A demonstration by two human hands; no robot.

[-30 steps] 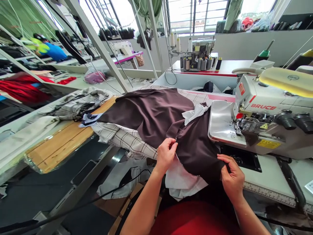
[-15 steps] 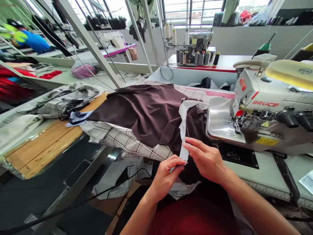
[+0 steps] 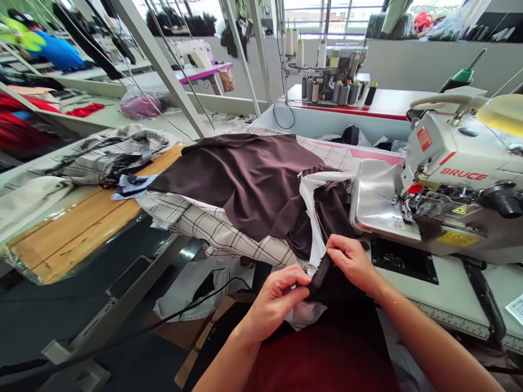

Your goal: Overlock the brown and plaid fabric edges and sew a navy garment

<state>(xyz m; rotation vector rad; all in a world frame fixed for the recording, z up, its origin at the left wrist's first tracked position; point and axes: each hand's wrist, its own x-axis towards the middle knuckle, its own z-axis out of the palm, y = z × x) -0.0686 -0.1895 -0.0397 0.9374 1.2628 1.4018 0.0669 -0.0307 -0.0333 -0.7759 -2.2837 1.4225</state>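
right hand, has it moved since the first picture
Yes, the right hand has moved left, toward the left hand, judged against the steel bed of the sewing machine.

The left hand (image 3: 278, 302) and the right hand (image 3: 353, 263) are pinching together a dark brown cloth (image 3: 322, 275), and a white lining strip (image 3: 314, 228) goes along its edge. On the right, just beside the hands, an overlock sewing machine (image 3: 457, 185) stands on the table (image 3: 449, 288). To the left, a bigger brown piece (image 3: 232, 179) lies over checked cloth (image 3: 220, 231).
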